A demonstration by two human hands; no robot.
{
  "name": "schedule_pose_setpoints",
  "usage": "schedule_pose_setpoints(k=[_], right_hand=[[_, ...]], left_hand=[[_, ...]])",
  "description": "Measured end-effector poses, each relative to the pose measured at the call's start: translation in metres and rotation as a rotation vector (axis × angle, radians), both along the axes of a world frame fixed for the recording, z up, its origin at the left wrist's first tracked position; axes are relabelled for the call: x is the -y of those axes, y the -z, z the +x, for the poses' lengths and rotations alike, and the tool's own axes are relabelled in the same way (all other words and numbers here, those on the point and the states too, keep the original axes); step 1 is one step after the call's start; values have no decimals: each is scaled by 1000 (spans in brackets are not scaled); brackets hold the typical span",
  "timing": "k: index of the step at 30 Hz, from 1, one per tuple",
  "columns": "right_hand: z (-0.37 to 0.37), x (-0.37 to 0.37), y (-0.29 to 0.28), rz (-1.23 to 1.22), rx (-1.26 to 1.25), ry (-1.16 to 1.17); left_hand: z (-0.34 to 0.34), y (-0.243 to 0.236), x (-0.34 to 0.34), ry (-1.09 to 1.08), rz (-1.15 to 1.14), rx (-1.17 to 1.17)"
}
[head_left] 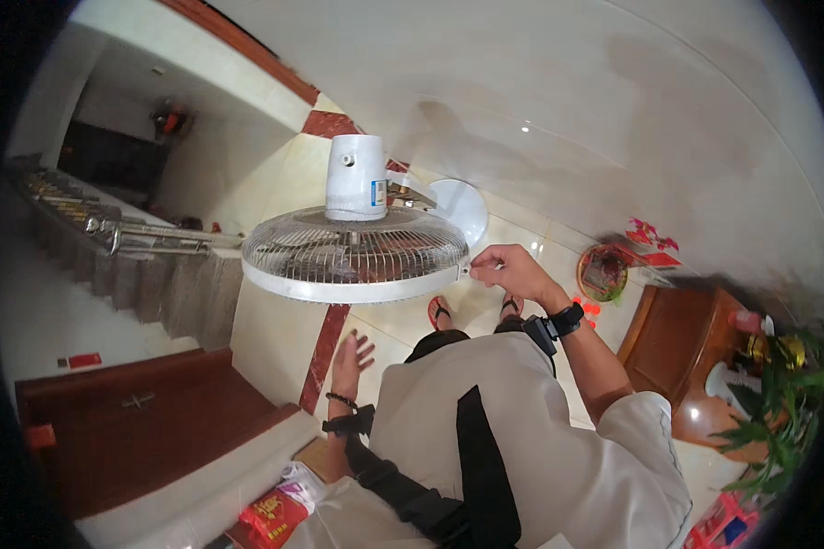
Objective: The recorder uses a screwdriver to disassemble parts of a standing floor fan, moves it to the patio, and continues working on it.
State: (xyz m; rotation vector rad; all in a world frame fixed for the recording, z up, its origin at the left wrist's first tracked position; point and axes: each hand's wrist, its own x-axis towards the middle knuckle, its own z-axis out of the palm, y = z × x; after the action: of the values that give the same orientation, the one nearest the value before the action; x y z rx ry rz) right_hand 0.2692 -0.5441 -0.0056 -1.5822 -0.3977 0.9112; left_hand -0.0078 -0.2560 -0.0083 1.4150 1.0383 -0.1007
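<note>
A white wall-mounted fan [355,252] with a wire grille hangs on the tiled wall, its round base plate [460,207] fixed behind it. My right hand [505,268] pinches a small clip or screw at the right rim of the fan's guard ring. My left hand [350,359] hangs lower, below the fan, fingers spread and holding nothing. Both wrists carry black straps, and a bead bracelet sits on the left wrist.
A staircase with a metal handrail [146,236] runs at the left. A dark wooden door [146,430] lies lower left. A wooden cabinet [677,343] with ornaments and a green plant [783,403] stand at the right. A red package [275,512] lies below.
</note>
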Motion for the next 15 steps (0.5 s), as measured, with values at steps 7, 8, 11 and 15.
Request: schedule_pose_setpoints(k=[7,8,11,15], right_hand=[[8,-1,14,134,-144,-20],[8,-1,16,139,-147,-38],[10,0,11,148,-183,-47],[7,1,16,137,-221,-37]], left_hand=[[-113,49,40,-261,-87,-206],[-132,59,48,-275,-92,-285],[-224,116,59,83,134,-238],[-280,144,82,423,333,-389]])
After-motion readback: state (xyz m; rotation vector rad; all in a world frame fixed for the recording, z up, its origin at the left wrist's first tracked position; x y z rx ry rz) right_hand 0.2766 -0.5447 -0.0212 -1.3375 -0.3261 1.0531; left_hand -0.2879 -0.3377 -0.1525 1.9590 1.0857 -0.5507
